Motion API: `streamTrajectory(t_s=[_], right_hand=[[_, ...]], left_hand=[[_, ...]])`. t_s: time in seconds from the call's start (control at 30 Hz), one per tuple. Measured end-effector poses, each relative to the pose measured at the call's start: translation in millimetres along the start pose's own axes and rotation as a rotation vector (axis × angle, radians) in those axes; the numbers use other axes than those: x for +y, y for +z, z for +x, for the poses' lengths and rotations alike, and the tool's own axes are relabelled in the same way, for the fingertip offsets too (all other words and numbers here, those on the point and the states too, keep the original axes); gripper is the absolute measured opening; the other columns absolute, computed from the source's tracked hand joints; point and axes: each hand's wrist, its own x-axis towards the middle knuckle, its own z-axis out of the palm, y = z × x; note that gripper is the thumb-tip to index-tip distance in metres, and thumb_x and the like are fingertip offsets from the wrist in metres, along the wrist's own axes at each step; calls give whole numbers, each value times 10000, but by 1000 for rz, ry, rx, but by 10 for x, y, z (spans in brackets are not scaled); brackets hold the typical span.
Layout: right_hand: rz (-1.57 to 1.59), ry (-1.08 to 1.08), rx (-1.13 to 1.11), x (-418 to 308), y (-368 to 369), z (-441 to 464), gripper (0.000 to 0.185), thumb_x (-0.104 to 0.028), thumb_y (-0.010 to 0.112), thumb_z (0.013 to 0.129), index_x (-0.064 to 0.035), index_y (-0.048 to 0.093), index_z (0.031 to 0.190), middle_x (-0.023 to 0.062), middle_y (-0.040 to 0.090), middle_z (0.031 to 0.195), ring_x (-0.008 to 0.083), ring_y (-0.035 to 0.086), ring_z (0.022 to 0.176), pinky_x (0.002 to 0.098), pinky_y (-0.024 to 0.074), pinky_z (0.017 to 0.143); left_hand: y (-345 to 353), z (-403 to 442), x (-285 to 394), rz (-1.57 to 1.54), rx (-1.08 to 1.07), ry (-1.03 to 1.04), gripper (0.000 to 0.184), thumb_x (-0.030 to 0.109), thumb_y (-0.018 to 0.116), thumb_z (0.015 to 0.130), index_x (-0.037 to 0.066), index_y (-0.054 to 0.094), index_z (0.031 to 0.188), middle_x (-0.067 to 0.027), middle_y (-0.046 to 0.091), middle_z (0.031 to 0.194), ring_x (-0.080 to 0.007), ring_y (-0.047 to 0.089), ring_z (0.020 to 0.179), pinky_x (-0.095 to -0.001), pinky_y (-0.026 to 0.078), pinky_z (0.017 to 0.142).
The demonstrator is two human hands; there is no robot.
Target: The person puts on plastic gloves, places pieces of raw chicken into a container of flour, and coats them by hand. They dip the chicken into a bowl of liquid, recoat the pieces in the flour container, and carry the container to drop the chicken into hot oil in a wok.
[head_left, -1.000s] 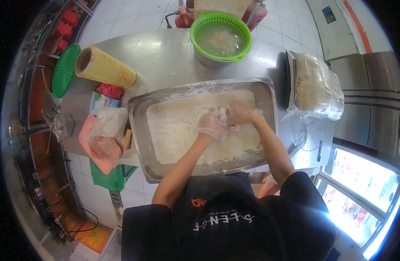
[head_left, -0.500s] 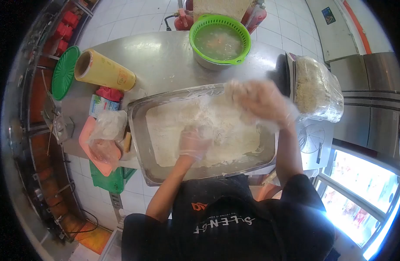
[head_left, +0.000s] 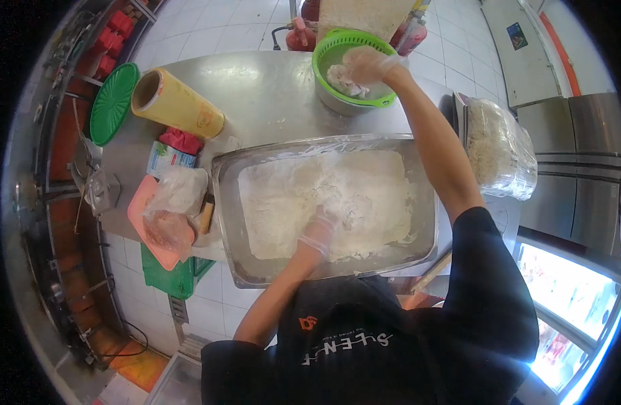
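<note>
A large metal tray (head_left: 224, 223) holds a layer of white flour (head_left: 277, 196). My left hand (head_left: 322, 228), in a clear glove, is down in the flour near the tray's middle, its fingertips hidden by powder and blur. My right hand (head_left: 368, 66), also gloved, is over the green basket (head_left: 322, 64) at the back, its fingers bent around a floured piece (head_left: 344, 81) just above the water. A floury lump (head_left: 356, 208) lies in the tray to the right of my left hand.
On the left are a film roll (head_left: 182, 108), a green lid (head_left: 115, 104), a pink board (head_left: 143, 196) with plastic bags (head_left: 179, 192), and a wooden handle (head_left: 206, 214). A wrapped package (head_left: 499, 148) stands at the right. Red canisters (head_left: 301, 37) are behind the table.
My right hand has moved from the tray up and back to the green basket with the floured piece. My left hand has stayed at the flour, shifting slightly. The view has shifted a little.
</note>
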Motion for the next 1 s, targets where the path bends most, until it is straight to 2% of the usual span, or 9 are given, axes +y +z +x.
streamTrajectory(t_s=[0.17,0.27,0.3,0.37,0.47,0.67,0.73,0.83,1.0], right_hand=[[319,-47,898,-345,508,-750,212,-223,599,954,-34,681,1003,203,688,940,386,655,911,461,513,799],[445,102,561,-823,1029,-1459,203,-227,627,940,-43,683,1007,200,682,960,396,652,905,480,513,784],[515,171,384,-943,1254,-1668,205,-222,627,938,-45,678,1027,204,679,977,405,649,905,493,510,779],[429,294,398,-1087,2284,-1965,344,-242,655,910,0,610,1151,252,659,1004,420,641,928,507,508,791],[331,378,172,-1221,2919,-2201,622,-293,698,873,55,466,1333,289,591,1221,441,588,1106,490,473,960],[935,590,291,-1122,2592,-2286,777,-350,814,756,77,469,1306,299,660,1101,412,651,1027,436,509,892],[804,470,2,-1083,2320,-2285,760,-342,830,744,32,488,1310,271,667,1101,406,654,1007,424,511,874],[702,385,-262,-1082,2349,-2289,695,-283,807,767,-22,500,1333,230,674,1114,399,655,999,419,511,868],[930,427,-6,-1132,2238,-2441,684,-162,707,808,-21,448,1424,251,609,1265,428,613,1067,425,499,913]], left_hand=[[-454,-88,-16,-168,177,48,198,111,580,887,67,645,1068,-239,643,1061,-344,690,838,-451,567,745],[-394,-154,-244,-176,310,120,171,122,613,868,71,663,1024,-200,678,944,-344,678,821,-443,552,768],[-699,-178,-144,-253,305,-25,167,133,628,862,67,668,1010,-192,681,909,-349,674,818,-437,545,775],[-973,-148,-76,-422,292,-286,174,160,651,856,46,671,986,-186,687,873,-359,670,815,-425,533,776],[-1059,-61,-148,-589,281,-552,237,207,675,853,-2,655,964,-196,691,861,-359,678,816,-414,522,755],[-1025,14,-178,-742,204,-728,345,271,695,870,-44,618,989,-246,691,853,-365,693,832,-441,526,753],[-1187,73,-16,-771,218,-808,382,293,702,873,-46,617,1026,-263,694,874,-386,695,857,-453,531,778],[-913,66,-6,-485,488,-485,416,314,716,868,-31,624,1083,-245,709,893,-401,699,888,-447,542,796],[-1118,99,102,-326,51,-451,518,398,737,845,11,653,1179,-216,723,988,-381,701,942,-454,549,839]])
